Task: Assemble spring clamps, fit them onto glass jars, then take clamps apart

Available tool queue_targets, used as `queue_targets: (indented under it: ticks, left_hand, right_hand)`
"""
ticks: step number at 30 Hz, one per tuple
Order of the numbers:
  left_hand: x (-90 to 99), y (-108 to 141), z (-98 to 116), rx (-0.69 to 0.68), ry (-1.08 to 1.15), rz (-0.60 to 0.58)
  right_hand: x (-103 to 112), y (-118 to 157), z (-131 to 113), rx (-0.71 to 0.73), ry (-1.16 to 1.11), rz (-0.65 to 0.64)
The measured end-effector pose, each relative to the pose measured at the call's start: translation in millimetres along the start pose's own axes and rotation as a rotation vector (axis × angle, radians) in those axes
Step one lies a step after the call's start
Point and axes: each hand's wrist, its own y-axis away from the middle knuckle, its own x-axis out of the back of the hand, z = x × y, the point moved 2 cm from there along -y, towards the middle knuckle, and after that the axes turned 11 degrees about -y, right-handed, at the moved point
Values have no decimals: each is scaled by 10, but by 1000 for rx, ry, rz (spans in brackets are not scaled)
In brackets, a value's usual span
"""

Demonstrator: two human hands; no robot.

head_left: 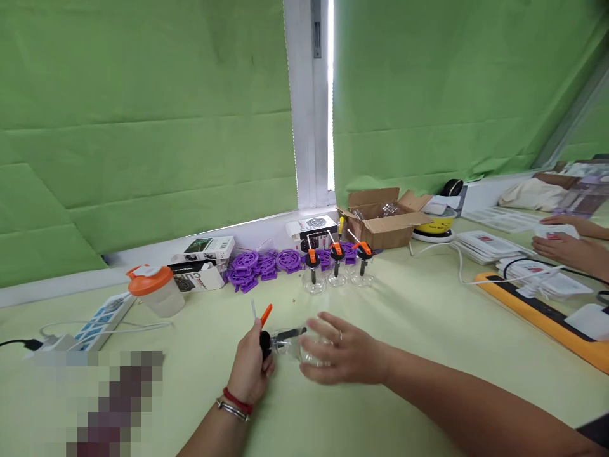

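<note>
My left hand (251, 363) is closed on the black cap of a clear bottle (287, 341) that lies sideways above the table. An orange lever and a white straw stick up from the cap beside my thumb. Curled around the bottle's wide clear end is my right hand (340, 351), its fingers slightly blurred. Three similar clear bottles (337, 270) with black and orange tops stand upright behind, next to a row of purple plastic parts (245, 261).
Behind are a cardboard box (387, 231), white-and-black boxes (202, 277) and a yellow bowl (436, 222). An orange-lidded cup (164, 298) and a power strip (102, 324) are left. At right lie an orange power strip (537, 317), white packets (485, 246) and another person's hands (568, 247).
</note>
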Motion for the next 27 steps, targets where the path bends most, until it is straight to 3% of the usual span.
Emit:
queue_targets:
  ticks: [2, 6, 8, 12, 14, 16, 19, 27]
  left_hand:
    - [38, -50, -42, 69, 42, 9]
    - [94, -108, -80, 10, 75, 17]
    - [106, -113, -76, -16, 80, 26]
    - [102, -113, -51, 3, 104, 20]
    - [90, -112, -36, 0, 95, -8]
    - [76, -105, -23, -18, 70, -45]
    - [54, -76, -14, -26, 24, -112]
    - [0, 21, 26, -157, -86, -240]
  right_hand:
    - [45, 73, 65, 113, 137, -44]
    - [250, 286, 280, 181, 280, 226]
    - [413, 439, 390, 143, 272, 411]
    - [849, 807, 684, -75, 132, 946]
    - [1046, 975, 872, -260, 119, 1188]
    - [1186, 1098, 1054, -501, 120, 1336]
    - [1284, 1161, 1247, -720, 119, 1327]
    - [1354, 1058, 1399, -894, 332, 1007]
